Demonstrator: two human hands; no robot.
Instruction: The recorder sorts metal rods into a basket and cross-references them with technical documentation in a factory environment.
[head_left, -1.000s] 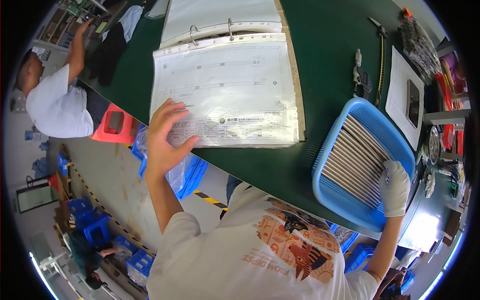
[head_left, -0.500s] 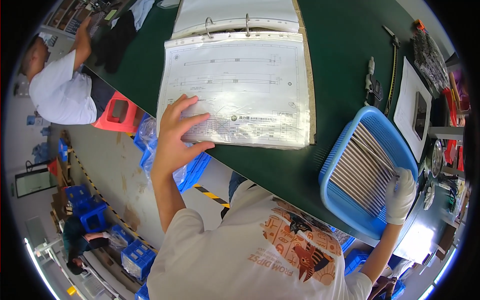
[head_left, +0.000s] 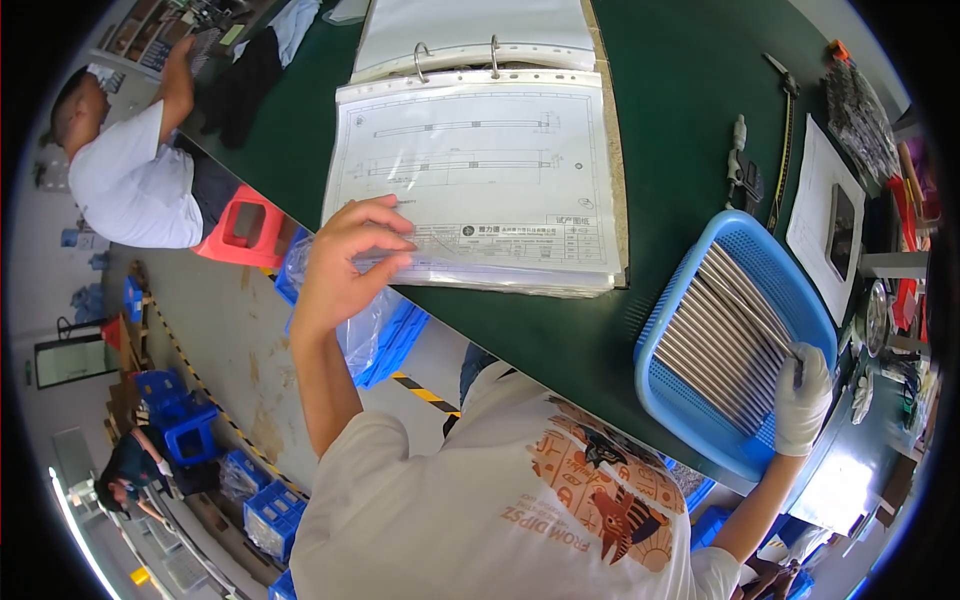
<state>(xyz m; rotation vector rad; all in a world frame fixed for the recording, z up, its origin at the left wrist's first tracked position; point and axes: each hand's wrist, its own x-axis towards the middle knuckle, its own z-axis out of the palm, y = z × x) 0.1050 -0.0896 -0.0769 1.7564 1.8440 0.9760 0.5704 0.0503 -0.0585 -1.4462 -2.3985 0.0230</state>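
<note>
A ring binder point(head_left: 618, 180) lies spread on the table, with drawings of long bars on its sleeved page point(head_left: 470, 150). My bare left hand point(head_left: 350, 255) rests at the lower left of that page, fingers loosely bent and apart, holding nothing. To the right, a blue plastic basket point(head_left: 655, 395) contains several slim metal rods point(head_left: 715, 345) side by side. My right hand point(head_left: 803, 400), in a white glove, is at the basket's right side. Its fingers are closed at the end of one rod point(head_left: 752, 305) that slants across the others. The fingertips are partly hidden.
Beyond the basket are a digital micrometer point(head_left: 745, 175), a caliper point(head_left: 785, 85) and a paper sheet point(head_left: 815, 225) with a dark flat object. A red stool point(head_left: 240, 228) and blue crates point(head_left: 395, 345) stand by the green table. Another person point(head_left: 135, 180) sits at the far left.
My left hand has slid slightly left and its fingers have drawn closer together. My right hand stays at the rods, almost unmoved. The view has shifted a little.
</note>
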